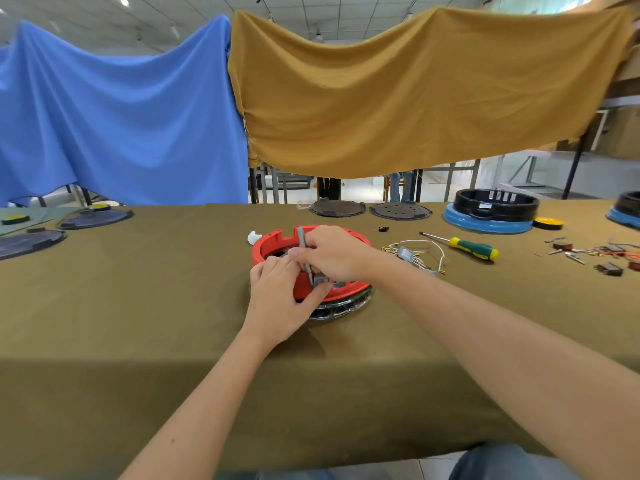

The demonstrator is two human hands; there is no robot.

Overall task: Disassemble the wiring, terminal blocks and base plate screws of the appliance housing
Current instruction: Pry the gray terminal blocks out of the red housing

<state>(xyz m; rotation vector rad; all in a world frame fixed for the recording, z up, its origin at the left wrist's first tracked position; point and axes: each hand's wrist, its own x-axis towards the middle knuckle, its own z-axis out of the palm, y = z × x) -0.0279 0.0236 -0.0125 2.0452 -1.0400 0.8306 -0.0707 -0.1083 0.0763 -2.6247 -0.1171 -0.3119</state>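
on an olive-covered bench (138,306), a red appliance housing (273,244) sits at centre. the left hand (277,299) has its grip clasped on the housing's near rim; the right hand (332,251) pinches a grey tool (304,251) above it. right of the housing lie loose wiring (414,254) and a green screwdriver (471,248).

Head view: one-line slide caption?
Right hand works a grey tool into the red housing while the left hand steadies it.
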